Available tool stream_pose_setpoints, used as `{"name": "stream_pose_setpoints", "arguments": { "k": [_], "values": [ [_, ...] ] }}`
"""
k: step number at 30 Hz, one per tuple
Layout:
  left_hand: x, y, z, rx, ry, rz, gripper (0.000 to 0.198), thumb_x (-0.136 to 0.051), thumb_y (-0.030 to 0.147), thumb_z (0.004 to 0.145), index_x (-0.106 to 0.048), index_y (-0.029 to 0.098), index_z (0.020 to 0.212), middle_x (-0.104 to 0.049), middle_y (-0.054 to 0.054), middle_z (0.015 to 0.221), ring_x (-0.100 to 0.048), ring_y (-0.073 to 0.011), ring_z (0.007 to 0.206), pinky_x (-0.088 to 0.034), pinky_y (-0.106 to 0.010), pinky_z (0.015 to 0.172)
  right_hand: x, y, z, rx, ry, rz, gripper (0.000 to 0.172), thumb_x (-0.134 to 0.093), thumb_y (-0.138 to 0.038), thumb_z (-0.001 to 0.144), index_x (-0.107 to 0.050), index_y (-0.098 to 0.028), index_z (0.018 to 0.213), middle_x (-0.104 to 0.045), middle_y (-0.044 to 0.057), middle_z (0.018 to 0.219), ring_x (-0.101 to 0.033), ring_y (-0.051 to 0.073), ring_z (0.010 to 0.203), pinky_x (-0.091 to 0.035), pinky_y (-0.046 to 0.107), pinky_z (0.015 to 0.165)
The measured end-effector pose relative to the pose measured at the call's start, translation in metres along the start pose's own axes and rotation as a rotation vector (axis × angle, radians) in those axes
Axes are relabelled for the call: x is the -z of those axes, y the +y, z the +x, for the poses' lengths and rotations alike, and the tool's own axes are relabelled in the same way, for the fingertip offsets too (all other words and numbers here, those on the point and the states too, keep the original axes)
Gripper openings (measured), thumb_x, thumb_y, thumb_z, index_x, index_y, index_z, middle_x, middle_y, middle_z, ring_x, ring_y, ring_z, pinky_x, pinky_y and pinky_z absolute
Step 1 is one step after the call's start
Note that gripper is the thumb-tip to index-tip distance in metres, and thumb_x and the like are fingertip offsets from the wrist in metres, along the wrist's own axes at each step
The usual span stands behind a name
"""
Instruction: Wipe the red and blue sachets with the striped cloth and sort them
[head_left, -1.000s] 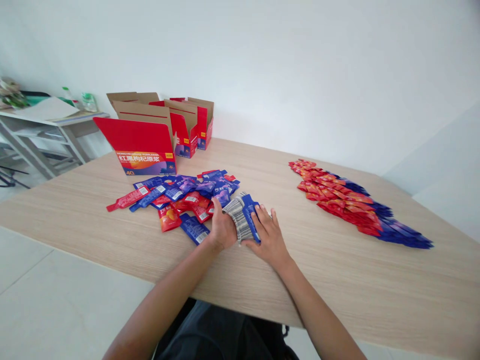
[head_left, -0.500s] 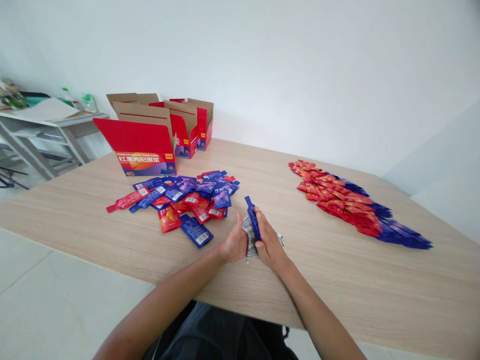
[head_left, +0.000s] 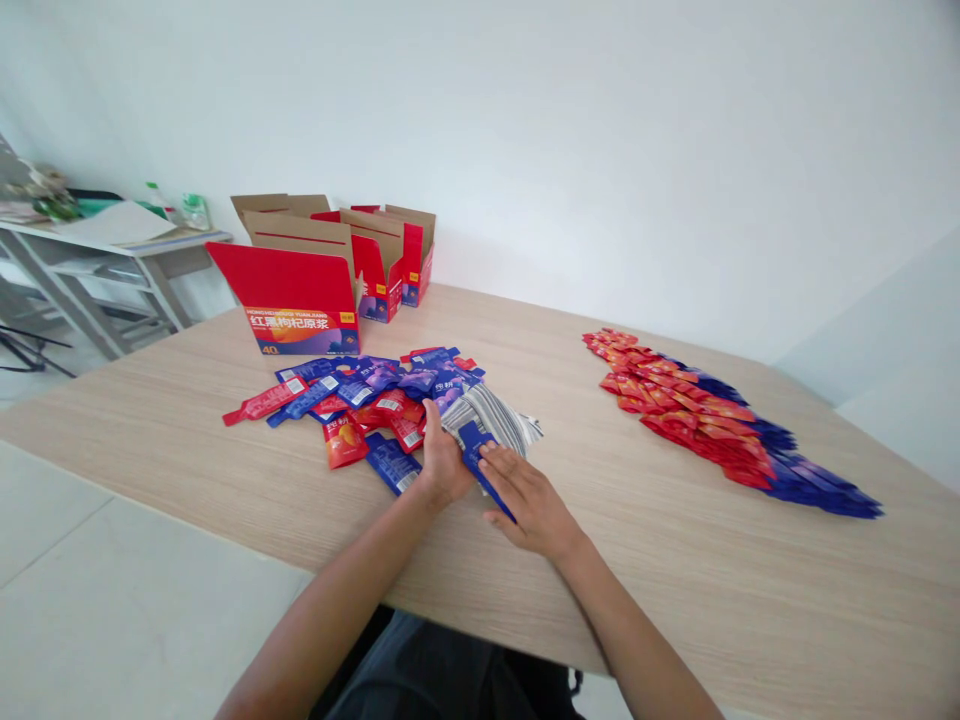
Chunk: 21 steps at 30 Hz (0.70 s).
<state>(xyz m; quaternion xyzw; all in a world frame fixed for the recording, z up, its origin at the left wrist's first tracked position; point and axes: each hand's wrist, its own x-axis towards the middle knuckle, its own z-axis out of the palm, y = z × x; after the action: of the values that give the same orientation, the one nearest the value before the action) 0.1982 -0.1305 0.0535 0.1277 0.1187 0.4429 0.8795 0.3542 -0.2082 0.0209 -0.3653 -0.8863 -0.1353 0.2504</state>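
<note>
Near the table's front, my left hand [head_left: 444, 462] is closed round one side of a black-and-white striped bundle [head_left: 495, 418], its thumb up. A blue pouch [head_left: 484, 465] lies slanted against the bundle. On that pouch my right hand [head_left: 525, 497] rests with its fingers stretched out. Just left of and behind my hands is a loose pile of red and blue pouches, among them a red pouch [head_left: 346, 440] with an orange picture and a blue pouch [head_left: 390, 462] partly behind my left forearm.
Open red cartons [head_left: 300, 325] stand at the back left of the wooden table [head_left: 645, 600]. Overlapping rows of red pouches [head_left: 686, 425] and blue pouches [head_left: 821, 485] lie at the right. Beyond the left edge is a side desk [head_left: 161, 245] with papers, a bottle and flowers.
Both hands have moved left with the striped bundle, which now shows spread out and tilted toward the pile. The blue pouch has turned, and my right hand lies flatter on it.
</note>
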Motion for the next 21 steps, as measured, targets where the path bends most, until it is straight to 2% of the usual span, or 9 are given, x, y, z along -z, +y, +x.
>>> {"name": "stream_pose_setpoints", "arguments": {
  "k": [2,5,9,12,14,16,21],
  "values": [
    [-0.001,0.004,0.001,-0.015,0.0,0.018,0.089,-0.027,0.083,0.088,-0.068,0.013,0.125,-0.074,-0.015,0.118,-0.065,-0.0332,0.119,-0.045,-0.05,0.108,-0.002,-0.001,0.0,0.009,0.018,-0.013,0.075,-0.046,-0.051,0.103,-0.02,-0.011,0.161,-0.05,0.022,0.151,-0.037,0.03,0.149,-0.045,0.053,0.114],
    [0.001,0.0,0.0,0.028,-0.015,0.071,0.081,-0.038,0.08,0.088,-0.07,0.013,0.119,-0.075,-0.015,0.115,-0.065,-0.0334,0.118,-0.047,-0.049,0.107,-0.005,-0.001,0.001,-0.007,0.037,-0.031,0.076,-0.045,-0.052,0.103,-0.019,-0.011,0.161,-0.049,0.022,0.152,-0.034,0.03,0.15,-0.043,0.054,0.115],
    [0.014,-0.02,-0.003,0.165,-0.079,0.184,0.064,-0.065,0.07,0.081,-0.072,0.015,0.112,-0.076,-0.013,0.112,-0.065,-0.0329,0.12,-0.047,-0.046,0.108,-0.011,0.003,0.001,-0.054,0.059,-0.088,0.087,-0.039,-0.065,0.1,-0.012,-0.012,0.163,-0.036,0.023,0.159,-0.025,0.034,0.153,-0.037,0.059,0.117],
    [0.026,-0.041,-0.006,0.222,-0.19,0.351,0.065,-0.084,0.061,0.067,-0.071,0.019,0.115,-0.076,-0.01,0.112,-0.065,-0.0319,0.121,-0.047,-0.044,0.108,-0.013,0.005,-0.001,-0.134,0.105,-0.083,0.099,-0.031,-0.078,0.094,-0.007,-0.011,0.163,-0.022,0.023,0.165,-0.021,0.037,0.154,-0.032,0.062,0.118],
    [0.031,-0.051,-0.008,0.27,-0.284,0.501,0.071,-0.086,0.057,0.066,-0.067,0.022,0.125,-0.076,-0.01,0.112,-0.066,-0.0314,0.119,-0.048,-0.045,0.106,-0.014,0.006,-0.003,-0.192,0.144,-0.064,0.106,-0.025,-0.084,0.09,-0.005,-0.011,0.163,-0.016,0.023,0.167,-0.019,0.039,0.154,-0.028,0.064,0.119],
    [0.032,-0.055,-0.01,0.27,-0.325,0.599,0.076,-0.083,0.059,0.069,-0.062,0.024,0.133,-0.077,-0.01,0.11,-0.068,-0.0306,0.115,-0.05,-0.046,0.103,-0.014,0.007,-0.004,-0.228,0.156,-0.045,0.109,-0.019,-0.087,0.087,-0.001,-0.011,0.163,-0.013,0.022,0.168,-0.017,0.039,0.154,-0.024,0.065,0.12],
    [0.023,-0.049,-0.01,0.141,-0.284,0.635,0.082,-0.084,0.058,0.069,-0.056,0.028,0.14,-0.075,-0.01,0.113,-0.068,-0.0289,0.114,-0.053,-0.043,0.098,-0.013,0.013,-0.003,-0.27,0.13,-0.015,0.116,-0.01,-0.092,0.08,0.007,-0.012,0.162,-0.006,0.023,0.169,-0.012,0.04,0.155,-0.019,0.066,0.121]
  ]
}}
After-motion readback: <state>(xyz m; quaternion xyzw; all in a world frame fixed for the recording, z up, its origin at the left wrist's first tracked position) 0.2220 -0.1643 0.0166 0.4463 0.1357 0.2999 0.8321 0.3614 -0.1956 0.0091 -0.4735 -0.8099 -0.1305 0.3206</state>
